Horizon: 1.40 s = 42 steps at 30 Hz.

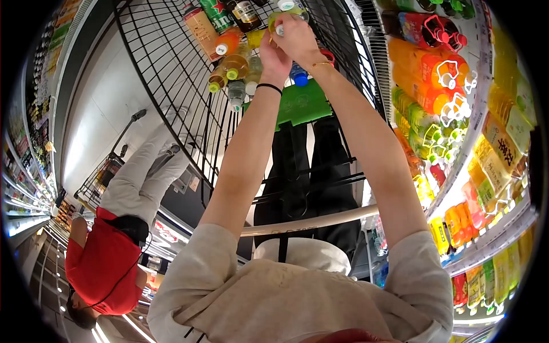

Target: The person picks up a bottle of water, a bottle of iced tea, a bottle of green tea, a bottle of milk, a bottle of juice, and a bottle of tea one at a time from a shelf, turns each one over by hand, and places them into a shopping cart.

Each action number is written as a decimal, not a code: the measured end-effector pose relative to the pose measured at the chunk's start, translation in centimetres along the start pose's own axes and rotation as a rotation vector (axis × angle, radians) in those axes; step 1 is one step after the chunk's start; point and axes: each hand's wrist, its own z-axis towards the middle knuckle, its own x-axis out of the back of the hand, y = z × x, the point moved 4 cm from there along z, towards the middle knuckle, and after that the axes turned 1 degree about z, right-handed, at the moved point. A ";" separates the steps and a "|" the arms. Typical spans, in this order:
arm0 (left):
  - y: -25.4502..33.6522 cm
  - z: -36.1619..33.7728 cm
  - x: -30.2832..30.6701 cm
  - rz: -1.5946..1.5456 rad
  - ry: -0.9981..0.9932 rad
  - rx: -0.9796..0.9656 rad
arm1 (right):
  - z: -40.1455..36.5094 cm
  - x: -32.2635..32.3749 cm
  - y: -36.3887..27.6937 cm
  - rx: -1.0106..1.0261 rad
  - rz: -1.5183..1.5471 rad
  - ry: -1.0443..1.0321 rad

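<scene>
Both my arms reach over the handlebar into a black wire shopping cart (150, 63). My right hand (298, 39) has its fingers curled around the white-capped top of a yellowish bottle (272, 23). Close against it, my left hand (275, 57) is closed at the same bottle, its fingertips partly hidden. Beside the hands lie a green Heineken-style can (216, 15), a dark bottle (245, 16) with a label, and an orange drink bottle (228, 41). Nearer to me are several capped bottles, among them a clear bottle (236, 94) and a blue-capped bottle (298, 74).
A green panel (303, 104) crosses the cart's near end, before the pale handlebar (309, 222). Drink shelves (483, 166) with bottles line the right. At left, a person in a red shirt (108, 266) stands near another cart (103, 174).
</scene>
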 end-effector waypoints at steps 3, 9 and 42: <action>-1.0 0.7 0.3 -0.034 -0.079 0.007 | 0.0 -0.7 1.1 -0.034 -0.034 -0.027; -1.8 1.9 1.7 0.012 -0.087 -0.011 | -0.2 -1.9 2.6 -0.056 0.026 -0.040; 6.8 -28.9 -6.3 0.931 -0.089 -0.021 | -23.8 19.8 -14.5 -0.001 0.103 -0.097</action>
